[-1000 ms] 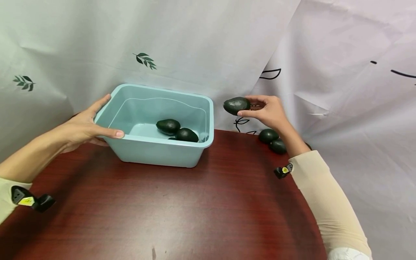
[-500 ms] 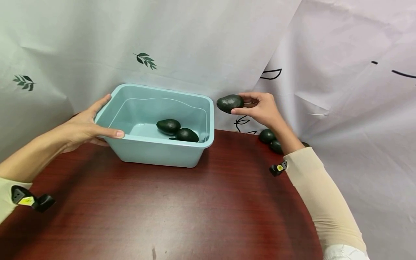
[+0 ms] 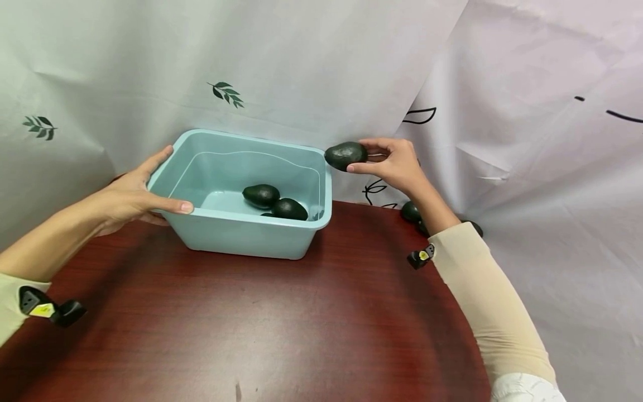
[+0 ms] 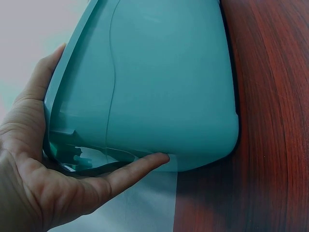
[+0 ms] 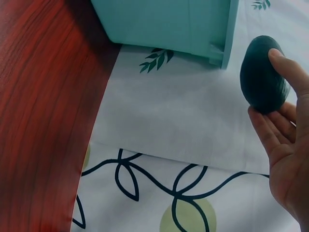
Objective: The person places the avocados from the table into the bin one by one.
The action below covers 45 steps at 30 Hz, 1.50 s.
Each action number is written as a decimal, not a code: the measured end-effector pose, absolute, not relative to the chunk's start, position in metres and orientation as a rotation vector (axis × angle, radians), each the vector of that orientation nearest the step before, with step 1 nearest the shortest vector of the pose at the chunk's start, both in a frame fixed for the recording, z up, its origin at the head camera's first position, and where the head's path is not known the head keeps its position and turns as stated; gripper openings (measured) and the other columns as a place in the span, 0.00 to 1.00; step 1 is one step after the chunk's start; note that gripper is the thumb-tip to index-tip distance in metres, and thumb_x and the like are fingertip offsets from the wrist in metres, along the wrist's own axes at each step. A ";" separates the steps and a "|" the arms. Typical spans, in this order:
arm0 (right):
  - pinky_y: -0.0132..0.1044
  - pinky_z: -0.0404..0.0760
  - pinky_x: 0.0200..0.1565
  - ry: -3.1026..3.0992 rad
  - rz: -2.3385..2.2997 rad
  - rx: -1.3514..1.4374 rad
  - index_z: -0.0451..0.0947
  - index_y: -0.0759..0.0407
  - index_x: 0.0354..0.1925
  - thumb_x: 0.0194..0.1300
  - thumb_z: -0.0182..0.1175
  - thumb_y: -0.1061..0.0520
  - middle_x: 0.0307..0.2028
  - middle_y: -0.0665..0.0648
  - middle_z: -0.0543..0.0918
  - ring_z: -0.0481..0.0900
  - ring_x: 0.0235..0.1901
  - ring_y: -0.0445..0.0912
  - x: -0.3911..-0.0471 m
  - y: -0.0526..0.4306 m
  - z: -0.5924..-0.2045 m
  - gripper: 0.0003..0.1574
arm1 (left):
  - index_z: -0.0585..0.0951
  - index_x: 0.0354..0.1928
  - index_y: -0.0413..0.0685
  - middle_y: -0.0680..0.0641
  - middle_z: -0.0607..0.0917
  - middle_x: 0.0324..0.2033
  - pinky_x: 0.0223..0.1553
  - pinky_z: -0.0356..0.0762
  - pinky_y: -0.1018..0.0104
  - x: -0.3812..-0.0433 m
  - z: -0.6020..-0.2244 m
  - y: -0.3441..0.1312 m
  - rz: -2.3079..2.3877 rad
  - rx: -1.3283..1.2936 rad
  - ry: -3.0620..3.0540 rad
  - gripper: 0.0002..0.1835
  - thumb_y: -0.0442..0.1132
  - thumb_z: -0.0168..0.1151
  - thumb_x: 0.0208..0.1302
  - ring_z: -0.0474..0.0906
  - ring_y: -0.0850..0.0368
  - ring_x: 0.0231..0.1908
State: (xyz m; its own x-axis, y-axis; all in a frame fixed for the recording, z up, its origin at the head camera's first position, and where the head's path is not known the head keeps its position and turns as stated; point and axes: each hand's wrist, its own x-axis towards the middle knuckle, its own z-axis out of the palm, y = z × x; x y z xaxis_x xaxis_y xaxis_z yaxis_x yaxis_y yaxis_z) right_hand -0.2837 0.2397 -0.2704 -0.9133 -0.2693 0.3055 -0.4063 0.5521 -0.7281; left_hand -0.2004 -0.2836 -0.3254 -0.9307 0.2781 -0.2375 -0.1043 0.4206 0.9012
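My left hand (image 3: 128,192) grips the left end of a light blue plastic tub (image 3: 241,234), its thumb along the near rim and its fingers spread at the end wall. The left wrist view shows this hand (image 4: 58,183) against the tub's (image 4: 169,87) end. Between the thumb and fingers of my right hand (image 3: 392,162) is a dark green avocado (image 3: 345,155), raised beside the tub's far right corner and overlapping its rim in the head view. The right wrist view has that avocado (image 5: 263,75) pinched lengthwise. Inside the tub lie avocados (image 3: 261,196), one mostly hidden by the near wall.
More avocados (image 3: 411,212) lie at the back right of the reddish wood table (image 3: 251,318), partly hidden behind my right forearm. A pale printed cloth (image 3: 301,61) hangs right behind the tub. The table's curved edge runs along the right.
My right hand has carried the avocado leftward and slightly up, from apart from the tub to its right rim. The left hand and the tub have stayed put.
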 end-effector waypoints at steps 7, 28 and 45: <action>0.30 0.93 0.52 -2.610 1.285 0.620 0.92 0.54 0.63 0.56 0.91 0.48 0.55 0.58 0.96 0.96 0.54 0.50 -0.286 0.233 -0.271 0.38 | 0.23 0.90 0.80 0.28 0.46 0.85 0.55 0.93 0.38 -0.201 -0.326 -0.283 1.518 0.147 2.325 0.74 0.42 0.78 0.73 0.64 0.28 0.74; 0.40 0.93 0.60 -2.579 1.366 0.708 0.90 0.57 0.66 0.57 0.90 0.51 0.60 0.59 0.93 0.95 0.57 0.53 -0.295 0.191 -0.279 0.40 | 0.22 0.90 0.79 0.29 0.45 0.86 0.55 0.94 0.40 -0.200 -0.326 -0.289 1.513 0.151 2.332 0.74 0.42 0.77 0.73 0.64 0.28 0.74; 0.41 0.94 0.58 -2.590 1.331 0.752 0.88 0.61 0.68 0.58 0.90 0.51 0.62 0.62 0.93 0.95 0.57 0.53 -0.297 0.163 -0.284 0.43 | 0.22 0.89 0.79 0.29 0.44 0.86 0.55 0.93 0.38 -0.202 -0.326 -0.290 1.513 0.150 2.325 0.74 0.42 0.77 0.74 0.63 0.27 0.74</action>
